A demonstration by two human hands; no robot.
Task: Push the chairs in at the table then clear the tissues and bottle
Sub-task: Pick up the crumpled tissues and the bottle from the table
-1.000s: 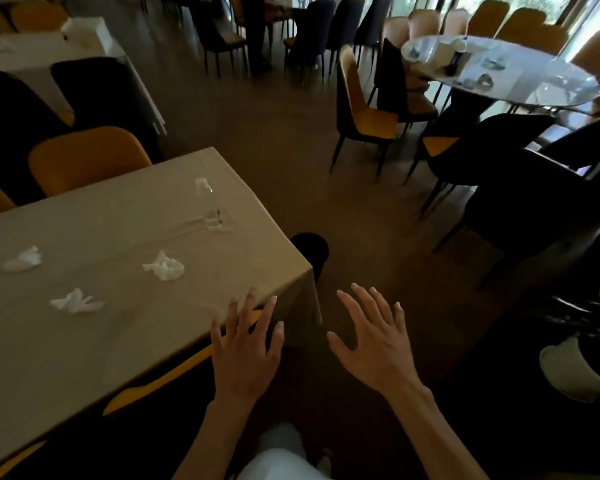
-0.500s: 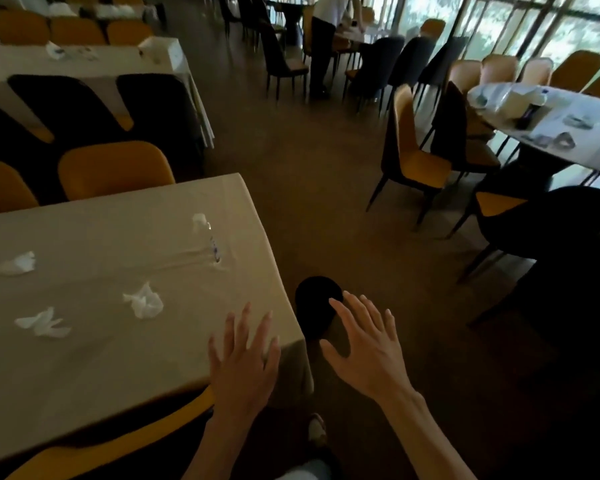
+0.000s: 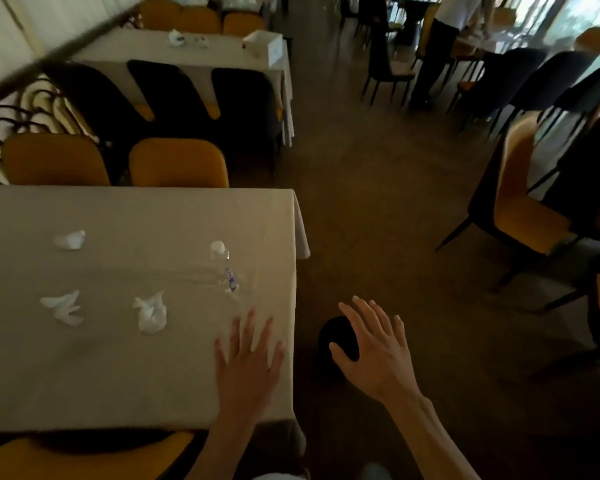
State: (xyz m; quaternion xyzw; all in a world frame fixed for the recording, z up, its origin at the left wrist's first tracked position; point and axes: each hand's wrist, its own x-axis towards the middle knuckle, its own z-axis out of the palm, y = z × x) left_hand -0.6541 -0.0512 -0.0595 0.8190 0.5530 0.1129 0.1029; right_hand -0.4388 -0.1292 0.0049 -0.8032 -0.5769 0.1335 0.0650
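- The chairs look pushed in. The near chair (image 3: 84, 452) sits tucked under the desk (image 3: 84, 375) edge at 6 o'clock, and 2 yellow chairs, one (image 3: 178, 162) and another (image 3: 54, 159), stand close against the far edge at 12 o'clock. I think that part is done, or close to it.
- The clearing has not started. 3 crumpled tissues lie on the desk: one (image 3: 70, 240) at about 10 o'clock from the middle of the desk, one (image 3: 63, 307) at 8 o'clock, and one (image 3: 150, 313) just beside it toward the middle.
- The bottle (image 3: 226, 270) is clear and lies on its side near the right edge of the desk, at 12 o'clock from the left hand (its white cap points away from the person).
- The left hand (image 3: 248, 365) is over the near right corner of the desk, fingers straight and spread, holding nothing. I cannot tell if it touches the cloth.
- The right hand (image 3: 374, 355) hangs in the air past the desk edge, fingers spread wide, holding nothing.
- A round black bin (image 3: 336, 341) stands on the floor just below the right hand, at 3 o'clock from the left hand. It is too dark to see what is in it.
- A white box (image 3: 264, 46) sits on the far desk at 12 o'clock; I cannot see inside.
- Left to do: all 3 tissues and the bottle (the bin looks like the place for them).
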